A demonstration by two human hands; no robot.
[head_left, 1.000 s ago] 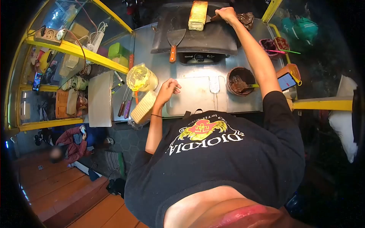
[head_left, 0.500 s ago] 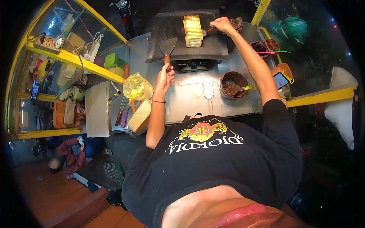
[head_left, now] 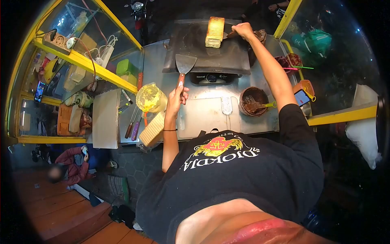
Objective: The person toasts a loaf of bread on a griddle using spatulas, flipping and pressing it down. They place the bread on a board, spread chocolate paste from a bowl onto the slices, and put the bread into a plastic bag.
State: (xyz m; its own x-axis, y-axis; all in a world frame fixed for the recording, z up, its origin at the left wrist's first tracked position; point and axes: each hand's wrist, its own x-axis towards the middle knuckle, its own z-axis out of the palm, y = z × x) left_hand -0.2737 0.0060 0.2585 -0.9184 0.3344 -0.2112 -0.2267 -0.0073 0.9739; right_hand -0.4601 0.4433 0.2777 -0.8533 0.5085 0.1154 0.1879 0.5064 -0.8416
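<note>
In my left hand is a wide metal scraper with a wooden handle. Its blade is over the front left of a dark flat griddle and apart from the bread. My right hand grips the brown handle of a second scraper, whose blade is mostly hidden at the right side of a block of toasted bread. The bread has a browned, ridged top and pale sides. It is at the far middle of the griddle, overlapping its back edge in view.
A pot of brown spread, a grater and a white board lie before me. Left are a tub of yellow spread, a wrapped loaf and knives. Yellow-framed glass flanks the counter. A person sits lower left.
The view has shifted slightly. Relative to the griddle, the bread and right hand appear farther back, while the left scraper has drawn a little toward the front edge. Both hands keep their grips.
</note>
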